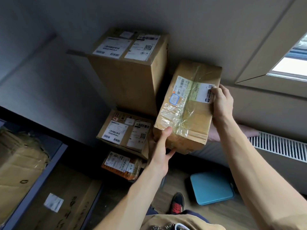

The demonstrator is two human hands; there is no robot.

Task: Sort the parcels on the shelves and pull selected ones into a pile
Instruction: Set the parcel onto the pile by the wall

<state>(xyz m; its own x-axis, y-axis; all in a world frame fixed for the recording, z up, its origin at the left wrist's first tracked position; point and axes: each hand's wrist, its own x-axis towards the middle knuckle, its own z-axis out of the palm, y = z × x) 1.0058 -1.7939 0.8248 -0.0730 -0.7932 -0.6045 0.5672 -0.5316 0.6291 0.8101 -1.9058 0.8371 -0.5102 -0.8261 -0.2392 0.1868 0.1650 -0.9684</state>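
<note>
Here, both hands hold one parcel (187,113) up in the air. The left hand (160,150) grips its near lower corner, thumb lying along the top face and fingers curled under the bottom edge. The right hand (221,103) grips the far right edge, its fingers bent over the end of the white label (194,89).

The parcel is a brown carton, tilted, with its labelled face toward the camera. Wrinkled clear tape (179,117) crosses that face, and a blue-ringed mark (174,98) sits at the label's left end.

Just left of the parcel and higher stands a tall box (132,77) with two white labels on top. Below that box, left of the parcel's lower corner, is a second box (126,131), and under it an orange parcel (121,165).

Far left of the parcel a dark shelf (41,176) carries more brown cartons (18,163). Below the parcel, on the wood floor, lie a teal case (211,187) and a black-and-red shoe (178,205). To the parcel's right runs a white radiator (280,146). Above and to its right is a window (292,63).
</note>
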